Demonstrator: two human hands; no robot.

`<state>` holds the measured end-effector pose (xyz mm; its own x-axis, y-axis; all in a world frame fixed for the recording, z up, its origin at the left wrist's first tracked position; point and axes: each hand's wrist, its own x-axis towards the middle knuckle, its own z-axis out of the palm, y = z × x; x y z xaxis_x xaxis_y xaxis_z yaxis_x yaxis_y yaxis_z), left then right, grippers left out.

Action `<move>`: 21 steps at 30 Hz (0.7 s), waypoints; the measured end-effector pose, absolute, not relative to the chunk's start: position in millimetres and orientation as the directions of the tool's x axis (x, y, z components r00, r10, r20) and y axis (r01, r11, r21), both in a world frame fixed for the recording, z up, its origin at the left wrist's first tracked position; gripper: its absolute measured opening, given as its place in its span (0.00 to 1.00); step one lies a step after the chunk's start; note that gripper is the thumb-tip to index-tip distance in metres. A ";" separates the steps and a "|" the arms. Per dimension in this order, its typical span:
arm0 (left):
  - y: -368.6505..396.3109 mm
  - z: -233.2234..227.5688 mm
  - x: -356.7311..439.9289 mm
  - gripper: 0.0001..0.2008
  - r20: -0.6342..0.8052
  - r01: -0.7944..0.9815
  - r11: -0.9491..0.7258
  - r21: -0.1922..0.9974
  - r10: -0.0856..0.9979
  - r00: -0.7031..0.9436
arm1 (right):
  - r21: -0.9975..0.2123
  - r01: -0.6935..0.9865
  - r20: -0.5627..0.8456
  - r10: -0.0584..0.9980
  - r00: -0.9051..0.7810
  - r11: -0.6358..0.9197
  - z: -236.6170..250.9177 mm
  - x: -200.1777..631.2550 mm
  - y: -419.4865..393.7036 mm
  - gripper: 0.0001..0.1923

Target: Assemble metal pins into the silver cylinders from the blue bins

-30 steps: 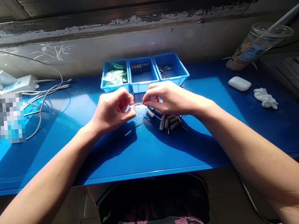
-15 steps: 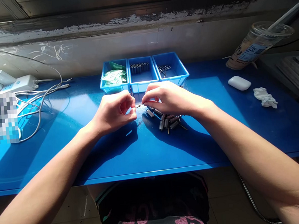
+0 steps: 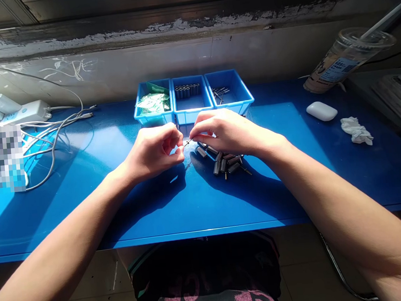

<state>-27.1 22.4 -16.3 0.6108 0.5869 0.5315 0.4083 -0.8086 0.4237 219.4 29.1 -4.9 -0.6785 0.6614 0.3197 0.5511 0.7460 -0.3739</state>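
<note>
My left hand (image 3: 156, 147) is closed, with a thin metal pin (image 3: 187, 142) sticking out from its thumb and index finger. The pin's other end lies at the fingertips of my right hand (image 3: 225, 129), which are pinched together on it. Both hands hover over the blue table, just in front of the bins. Under and beside my right hand lies a loose pile of dark metal cylinders (image 3: 216, 168), several with thin pins poking out. Whatever part of the pin is inside my left fist is hidden.
Three joined blue bins stand behind my hands: green-tinted plastic packets (image 3: 154, 102) left, upright cylinders (image 3: 187, 91) middle, loose thin pins (image 3: 220, 94) right. White cables (image 3: 61, 123) and a power strip (image 3: 25, 112) lie left. A tilted drink cup (image 3: 337, 66), white case (image 3: 321, 111) and crumpled tissue (image 3: 356, 130) are right.
Both hands keep their hold on the pin and have barely moved. The view has shifted very slightly.
</note>
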 end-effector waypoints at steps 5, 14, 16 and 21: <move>22.0 -15.5 -27.4 0.02 0.516 0.424 -0.792 0.439 0.608 0.603 | -0.371 0.556 0.314 0.664 -0.679 0.744 -4.4 219.6 29.0 0.11; 23.0 -16.4 -27.8 0.03 0.540 0.446 -0.787 0.426 0.617 0.573 | -0.357 0.548 0.314 0.650 -0.692 0.756 -5.1 221.2 29.9 0.10; 23.3 -16.5 -27.6 0.03 0.552 0.455 -0.789 0.412 0.614 0.564 | -0.357 0.550 0.309 0.651 -0.693 0.755 -5.5 221.6 30.1 0.10; 23.9 -15.9 -27.5 0.03 0.559 0.472 -0.786 0.399 0.616 0.555 | -0.352 0.550 0.308 0.649 -0.696 0.757 -6.3 221.7 30.3 0.10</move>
